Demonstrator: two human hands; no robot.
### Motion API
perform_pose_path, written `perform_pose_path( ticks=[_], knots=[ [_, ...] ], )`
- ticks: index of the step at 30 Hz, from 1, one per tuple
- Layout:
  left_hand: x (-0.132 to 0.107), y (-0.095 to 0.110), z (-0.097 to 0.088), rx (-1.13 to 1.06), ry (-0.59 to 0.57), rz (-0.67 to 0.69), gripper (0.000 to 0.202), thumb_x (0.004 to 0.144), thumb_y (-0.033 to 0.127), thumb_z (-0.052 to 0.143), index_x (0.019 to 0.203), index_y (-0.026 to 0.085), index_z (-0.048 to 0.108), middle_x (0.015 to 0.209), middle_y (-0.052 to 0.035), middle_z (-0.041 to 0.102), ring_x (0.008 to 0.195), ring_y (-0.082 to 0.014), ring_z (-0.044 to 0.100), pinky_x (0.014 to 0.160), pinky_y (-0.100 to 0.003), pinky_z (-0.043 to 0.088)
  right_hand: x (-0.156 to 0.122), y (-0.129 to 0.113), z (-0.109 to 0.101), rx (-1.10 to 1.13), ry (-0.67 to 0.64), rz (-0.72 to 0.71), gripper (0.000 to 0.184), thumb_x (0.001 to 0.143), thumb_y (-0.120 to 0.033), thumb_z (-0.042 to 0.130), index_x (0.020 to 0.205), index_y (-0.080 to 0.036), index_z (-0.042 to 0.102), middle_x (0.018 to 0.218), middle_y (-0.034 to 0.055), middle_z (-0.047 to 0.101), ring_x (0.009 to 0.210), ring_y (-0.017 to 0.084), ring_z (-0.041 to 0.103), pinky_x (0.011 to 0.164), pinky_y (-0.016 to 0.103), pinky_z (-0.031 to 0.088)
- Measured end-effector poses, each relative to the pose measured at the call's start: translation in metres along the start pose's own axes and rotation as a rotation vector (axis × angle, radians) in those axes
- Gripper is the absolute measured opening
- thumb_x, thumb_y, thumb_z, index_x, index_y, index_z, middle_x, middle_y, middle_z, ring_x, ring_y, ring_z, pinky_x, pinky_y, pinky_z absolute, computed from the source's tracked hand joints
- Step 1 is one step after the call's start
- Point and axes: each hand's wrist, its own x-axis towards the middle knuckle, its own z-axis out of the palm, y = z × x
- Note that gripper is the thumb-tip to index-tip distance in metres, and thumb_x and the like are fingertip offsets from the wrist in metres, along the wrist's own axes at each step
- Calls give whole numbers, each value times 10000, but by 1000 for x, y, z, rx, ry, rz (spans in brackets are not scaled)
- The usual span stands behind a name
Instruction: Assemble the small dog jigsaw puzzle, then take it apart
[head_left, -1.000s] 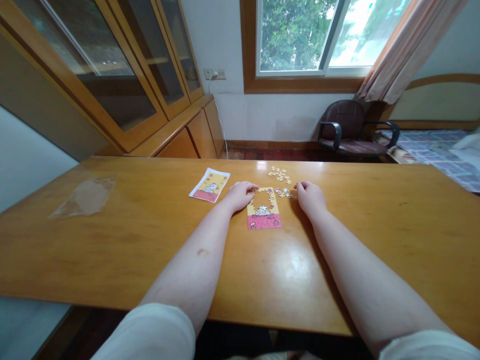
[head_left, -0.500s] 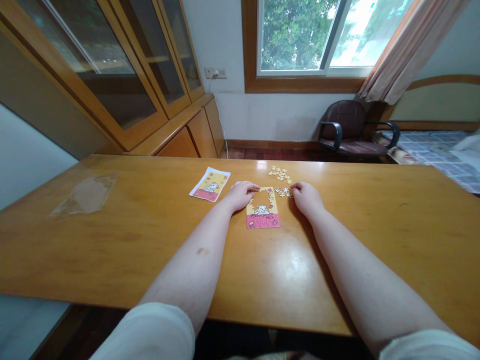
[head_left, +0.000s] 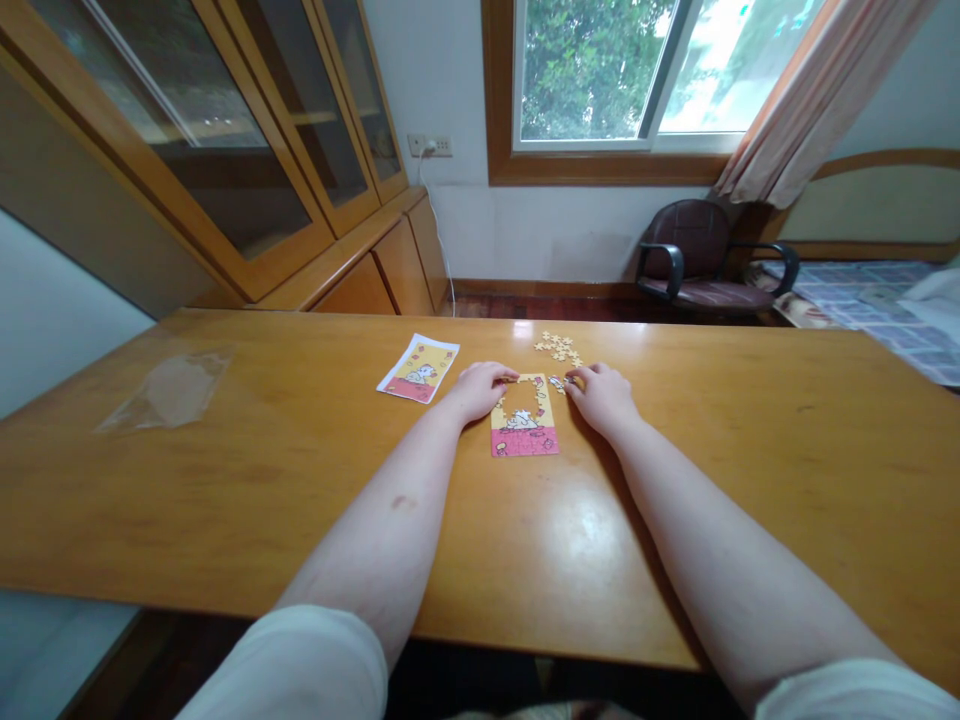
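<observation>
A partly assembled jigsaw puzzle lies flat, pink at the bottom and yellow around an open gap, with part of a white figure inside. My left hand lies along its upper left edge, fingers stretched over the border and steadying it. To the right of the puzzle, my right hand is lowered over a few loose white puzzle pieces, partly covering them. Its fingertips are bent together; whether a piece is between them is hidden. Just beyond lie several loose yellow puzzle pieces.
A printed picture card with the same design lies left of the puzzle. A clear plastic bag is farther left on the wooden table. Beyond the table stand a glass-door cabinet and an office chair.
My right hand has shifted left, closer to the puzzle, and now covers more of the white pieces. My left hand and the puzzle have kept their places.
</observation>
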Motion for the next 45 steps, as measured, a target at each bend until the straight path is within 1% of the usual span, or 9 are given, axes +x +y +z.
perform_pose_path(
  ticks=[7,12,17,19,21,24,27,36,45],
  knots=[
    [0,-1,0,6,-1,3,321,849,132,547,1103,231,717,1180,-29,707,1125,-199,611,1039,-348,441,1,-1,1,-16,-32,-2,260,887,-280,501,1045,-218,698,1117,147,632,1022,306,569,859,410,417],
    [0,-2,1,8,4,11,321,846,125,542,1096,220,718,1168,-31,712,1111,-195,617,1028,-342,448,2,-5,2,-4,-42,-9,210,867,-265,516,989,-168,658,1100,148,648,1028,299,568,858,399,416],
    [0,0,0,2,3,11,323,845,124,538,1098,215,717,1174,-36,710,1116,-196,616,1031,-346,447,1,-6,0,85,-24,15,156,835,-242,549,946,-184,642,980,98,692,943,263,586,845,382,411],
    [-1,1,-1,0,-2,4,328,845,123,535,1101,216,717,1179,-38,707,1122,-198,613,1036,-348,443,0,-5,0,161,12,-23,122,829,-229,560,902,-194,651,919,71,699,906,238,587,855,373,410],
    [-1,2,-2,2,-3,-2,329,848,126,533,1104,221,717,1181,-37,707,1128,-199,609,1040,-348,440,-2,-6,-1,289,45,-120,107,830,-228,573,871,-197,666,898,54,702,881,211,586,848,349,421],
    [-1,2,-1,10,0,-7,326,849,136,537,1104,229,718,1182,-29,707,1132,-200,605,1043,-347,439,-5,-10,1,527,-60,-266,118,815,-238,608,878,-196,698,879,34,709,795,166,593,775,295,451],
    [0,1,0,15,4,-6,334,844,130,535,1106,229,718,1179,-26,709,1128,-198,607,1043,-343,439,-9,-15,4,638,-208,-299,130,790,-255,648,878,-197,726,830,19,714,712,140,596,717,273,463],
    [1,-3,2,26,10,11,341,840,128,525,1106,220,718,1166,-28,713,1114,-193,614,1031,-332,450,-11,-20,7,570,-250,-304,140,773,-292,697,866,-209,760,798,10,725,680,130,597,679,248,459],
    [2,-4,3,32,10,14,344,839,133,527,1107,230,719,1171,-21,711,1122,-198,610,1036,-336,449,-14,-24,5,497,-197,-326,125,791,-288,691,867,-221,763,792,12,718,683,132,592,689,251,454]
  ],
)
